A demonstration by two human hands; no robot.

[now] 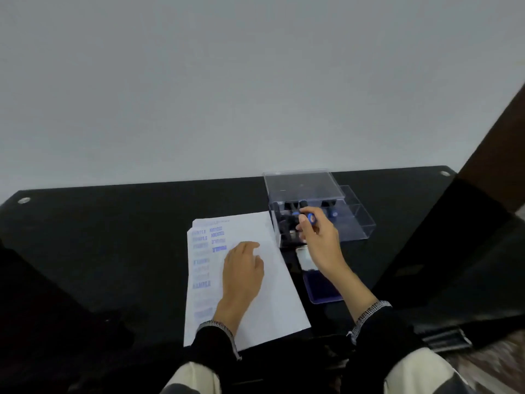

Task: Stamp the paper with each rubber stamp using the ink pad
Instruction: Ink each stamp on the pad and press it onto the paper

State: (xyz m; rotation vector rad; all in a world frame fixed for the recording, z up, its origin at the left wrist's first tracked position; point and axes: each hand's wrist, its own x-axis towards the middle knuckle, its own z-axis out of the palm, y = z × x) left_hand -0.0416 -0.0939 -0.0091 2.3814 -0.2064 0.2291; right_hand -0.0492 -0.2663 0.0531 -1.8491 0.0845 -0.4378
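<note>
A white paper (272,297) lies on the black table, with several blue stamp prints down its left side. My left hand (244,271) rests flat on the paper, fingers spread. My right hand (318,237) holds a rubber stamp (308,217) with a black handle and a blue cap, at the front of the clear stamp box (355,226). More black stamps (292,207) stand inside that box. The blue ink pad (321,285) lies open just right of the paper, under my right forearm.
The box's clear lid (301,184) stands raised at the back. The black glass table (113,237) reaches a grey wall behind. A dark chair or furniture edge (483,251) sits at the right. My knees show below the table's near edge.
</note>
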